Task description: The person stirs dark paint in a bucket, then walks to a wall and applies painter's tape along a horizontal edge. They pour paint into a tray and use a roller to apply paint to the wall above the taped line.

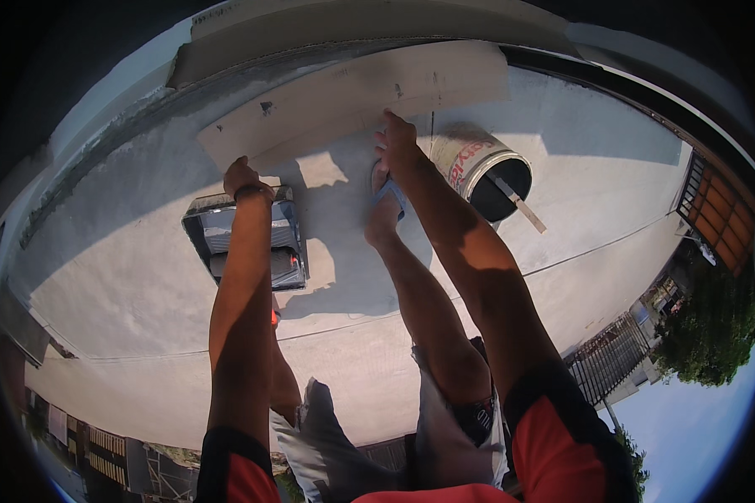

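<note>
A long sheet of brown cardboard [327, 104] with a few dark marks lies across the floor before me, beside the base of a wall. My left hand [244, 178], with a dark band at the wrist, closes on its near left corner. Along the near edge, my right hand [397, 141] has its fingers spread. One fingertip overlaps that edge, and I cannot tell whether it touches. Beneath my left forearm sits a black paint tray [302, 251] with a paint roller [277, 263] in it. Part of the tray is hidden by the arm.
Right of my right hand, a paint bucket [472, 154] bearing writing lies on its side, a wooden stick [528, 214] jutting from its mouth. My sandalled foot [387, 195] is between tray and bucket. Concrete floor [352, 364] spreads around, with a metal fence [610, 355] at right.
</note>
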A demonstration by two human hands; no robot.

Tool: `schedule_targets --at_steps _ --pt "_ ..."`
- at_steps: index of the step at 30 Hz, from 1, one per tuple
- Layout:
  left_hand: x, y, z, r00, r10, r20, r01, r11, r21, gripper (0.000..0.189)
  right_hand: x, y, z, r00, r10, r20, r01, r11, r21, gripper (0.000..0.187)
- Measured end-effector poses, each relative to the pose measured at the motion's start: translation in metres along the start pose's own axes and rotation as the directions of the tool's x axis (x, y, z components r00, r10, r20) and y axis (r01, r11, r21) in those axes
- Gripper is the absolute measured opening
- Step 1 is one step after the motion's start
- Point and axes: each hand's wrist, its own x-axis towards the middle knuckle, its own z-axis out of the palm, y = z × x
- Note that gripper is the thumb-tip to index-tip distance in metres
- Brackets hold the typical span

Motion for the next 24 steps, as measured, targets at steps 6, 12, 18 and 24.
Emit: schedule_targets --at_steps 6,12,18,24 --pt "-0.013 -0.025 0.011 0.967 -0.186 0.174 0.184 0.983 0.025 0.04 0.078 0.014 0.016 0.98 -0.177 -0.089 0.171 0.983 -0.074 0.044" --pt "-0.073 -0.033 0.003 0.93 -0.151 0.334 0.255 0.921 -0.293 0.043 -0.031 0.016 0.002 0.969 -0.193 0.152 0.121 0.914 0.388 0.035" --pt "-0.098 0.026 -0.073 0.863 0.207 0.46 0.074 0.85 -0.522 0.027 -0.122 0.013 -0.017 0.92 -0.181 0.348 -0.058 0.814 0.578 0.031" --pt "-0.091 0.098 -0.111 0.868 0.266 0.42 -0.047 0.886 -0.462 0.027 -0.135 -0.005 0.011 0.835 -0.344 0.429 0.052 0.826 0.562 0.027"
